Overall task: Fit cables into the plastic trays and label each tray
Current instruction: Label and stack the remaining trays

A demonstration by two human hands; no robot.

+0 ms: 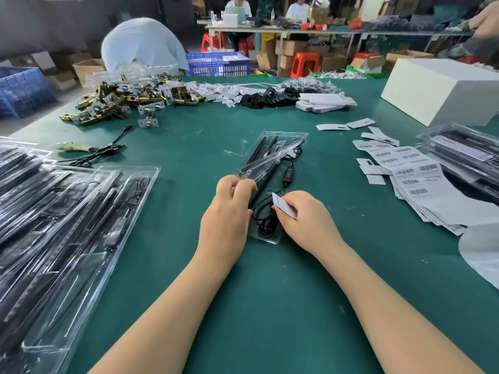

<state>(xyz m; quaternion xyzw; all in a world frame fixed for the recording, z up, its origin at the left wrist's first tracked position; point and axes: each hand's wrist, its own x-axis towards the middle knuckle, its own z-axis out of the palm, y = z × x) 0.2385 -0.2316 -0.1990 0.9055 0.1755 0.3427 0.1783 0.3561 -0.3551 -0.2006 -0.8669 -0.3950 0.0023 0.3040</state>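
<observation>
Mid-table tray (pixel 280 147) loaded with cable (pixel 266 220), unlabelled; right hand (pixel 302 217) pinches label (pixel 283 206), left hand (pixel 232 201) grips tray's near end; open trays (pixel 81 211) wait at left edge.

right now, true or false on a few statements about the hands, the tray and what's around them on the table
1. The right hand pinches a small white label. True.
2. The left hand rests flat on the bare table. False: its fingers are curled at the clear plastic tray.
3. The black cable lies coiled at the tray's near end. True.
4. The barcode label sheets lie to the person's left. False: they lie to the right.
5. A pile of brass latches sits at the far left of the table. True.
</observation>
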